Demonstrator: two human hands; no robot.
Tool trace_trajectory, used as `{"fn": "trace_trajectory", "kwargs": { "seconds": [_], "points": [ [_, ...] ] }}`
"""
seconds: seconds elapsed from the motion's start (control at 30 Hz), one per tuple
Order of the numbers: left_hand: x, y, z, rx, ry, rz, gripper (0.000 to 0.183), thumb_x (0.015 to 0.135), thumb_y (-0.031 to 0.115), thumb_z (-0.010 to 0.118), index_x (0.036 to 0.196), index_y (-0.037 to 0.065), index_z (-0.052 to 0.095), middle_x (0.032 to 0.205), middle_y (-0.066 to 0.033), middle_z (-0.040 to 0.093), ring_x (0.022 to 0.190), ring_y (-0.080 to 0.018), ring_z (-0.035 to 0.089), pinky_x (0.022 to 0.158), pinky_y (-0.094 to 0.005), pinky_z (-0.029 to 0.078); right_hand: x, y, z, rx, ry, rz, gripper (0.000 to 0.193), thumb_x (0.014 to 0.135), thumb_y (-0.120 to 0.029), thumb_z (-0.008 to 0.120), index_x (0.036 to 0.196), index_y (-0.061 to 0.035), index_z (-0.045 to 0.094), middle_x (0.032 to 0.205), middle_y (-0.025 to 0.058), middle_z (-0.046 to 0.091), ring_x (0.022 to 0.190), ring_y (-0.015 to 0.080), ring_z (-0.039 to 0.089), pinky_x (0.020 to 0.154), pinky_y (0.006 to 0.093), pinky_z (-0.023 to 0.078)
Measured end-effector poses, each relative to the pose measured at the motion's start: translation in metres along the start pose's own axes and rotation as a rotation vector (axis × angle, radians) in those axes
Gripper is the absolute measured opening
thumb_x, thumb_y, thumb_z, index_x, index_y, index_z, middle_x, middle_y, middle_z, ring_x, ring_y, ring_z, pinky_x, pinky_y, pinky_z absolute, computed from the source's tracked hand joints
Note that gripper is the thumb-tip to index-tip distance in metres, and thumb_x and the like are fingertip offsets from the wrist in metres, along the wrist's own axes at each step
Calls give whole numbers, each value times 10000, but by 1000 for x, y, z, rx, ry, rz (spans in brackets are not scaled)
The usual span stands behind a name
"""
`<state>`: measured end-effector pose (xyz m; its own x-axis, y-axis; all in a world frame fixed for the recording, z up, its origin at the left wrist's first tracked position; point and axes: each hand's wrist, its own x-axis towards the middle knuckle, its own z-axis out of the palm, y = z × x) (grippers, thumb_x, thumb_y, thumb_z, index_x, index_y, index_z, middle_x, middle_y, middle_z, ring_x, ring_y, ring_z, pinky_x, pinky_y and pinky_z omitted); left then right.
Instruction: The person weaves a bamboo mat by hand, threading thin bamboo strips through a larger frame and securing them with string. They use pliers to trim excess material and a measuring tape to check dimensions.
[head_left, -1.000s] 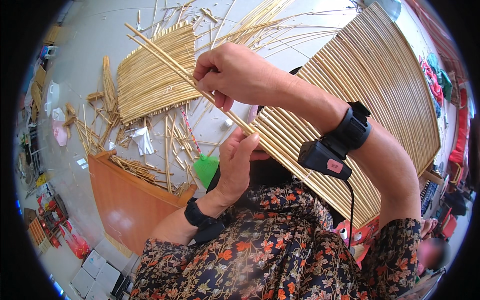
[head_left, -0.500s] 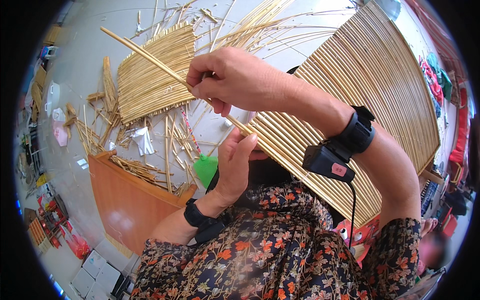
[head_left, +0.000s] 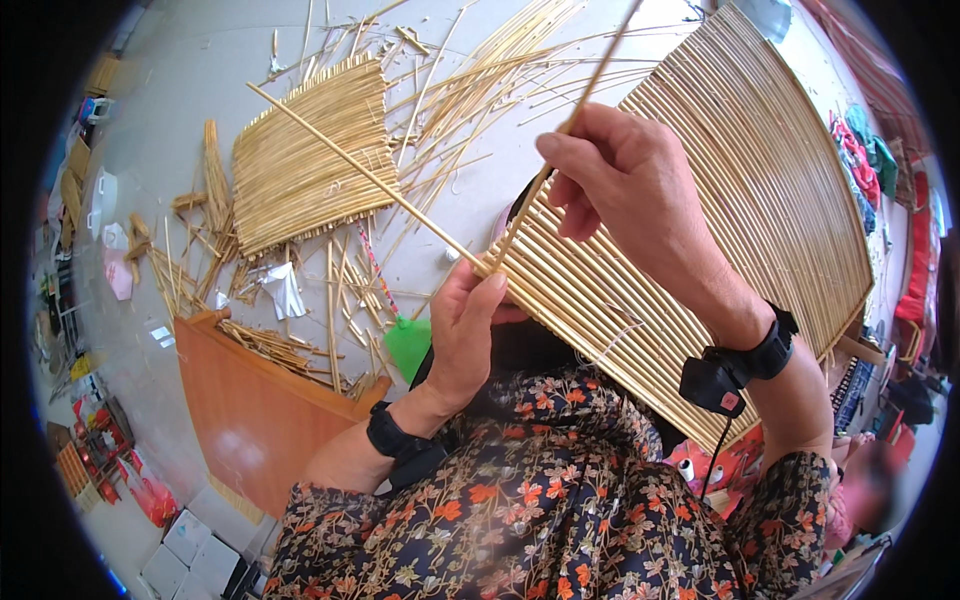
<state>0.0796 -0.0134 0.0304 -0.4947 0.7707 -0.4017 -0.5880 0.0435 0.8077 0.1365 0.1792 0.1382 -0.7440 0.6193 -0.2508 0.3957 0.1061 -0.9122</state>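
Note:
A mat of straw-coloured stalks (head_left: pixel 740 170) lies slantwise over my lap, tied across with thin thread. My left hand (head_left: pixel 462 325) is closed at its left corner, thumb on top, where two stalk lengths meet. One long stalk (head_left: pixel 350 160) reaches from there to the upper left. The other, a darker stalk (head_left: pixel 602 75), rises to the upper right. My right hand (head_left: pixel 630 175) pinches this second stalk between thumb and fingers, above the mat's edge. Whether the two are one bent stalk or two separate ones is hidden under my left thumb.
A smaller stalk mat (head_left: pixel 315 155) lies on the floor at the upper left, among loose stalks (head_left: pixel 500 60) and offcuts. A brown wooden board (head_left: pixel 260 400) with scraps (head_left: pixel 265 350) behind it stands on the left. A green fan-shaped thing (head_left: pixel 408 345) is beside my left wrist.
My right hand has moved right and up, swinging one stalk away from the other, so they now spread in a V. My left hand stays at the mat's corner.

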Motion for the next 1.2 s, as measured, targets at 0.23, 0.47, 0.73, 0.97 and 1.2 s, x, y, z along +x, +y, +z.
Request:
{"fn": "trace_trajectory", "kwargs": {
  "seconds": [0.23, 0.47, 0.73, 0.97, 1.2],
  "points": [
    [0, -6, -7, 88, 20, 47, 353, 1033, 235, 526, 1291, 0, 582, 1097, -85, 716, 916, -143, 721, 751, -292, 640, 5, 24, -15, 63, 46, 237, 308, 991, -194, 624, 852, 76, 681, 679, 106, 691, 505, 152, 665, 454, 285, 552],
    [0, -6, -7, 58, 34, 39, 290, 1033, 248, 546, 1206, 24, 607, 1029, -48, 707, 877, -115, 689, 743, -280, 611, 6, 22, -27, 31, -43, 376, 349, 975, -180, 615, 726, 58, 675, 620, 130, 685, 505, 193, 687, 465, 330, 572],
    [2, -2, -2, 30, 21, 29, 279, 1033, 238, 549, 1197, 21, 609, 1025, -54, 704, 876, -116, 687, 738, -283, 614, 15, 16, -42, -206, -167, 308, 419, 980, -183, 616, 658, 75, 690, 559, 127, 661, 476, 198, 677, 458, 317, 578],
    [-1, 1, -4, 34, -1, 31, 295, 1029, 252, 556, 1204, 21, 610, 1046, -54, 708, 892, -116, 688, 750, -288, 615, 25, -5, -47, -678, -162, 298, 418, 908, -379, 726, 706, -13, 749, 543, 64, 646, 466, 175, 639, 483, 304, 514],
    [2, -7, -14, 62, -9, 35, 380, 1016, 288, 567, 1273, 10, 596, 1118, -83, 724, 972, -156, 727, 748, -287, 631, 23, 13, -38, -901, 87, -71, 448, 741, -472, 834, 789, -30, 777, 652, 152, 688, 600, 291, 678, 600, 415, 521]
  ]
}}
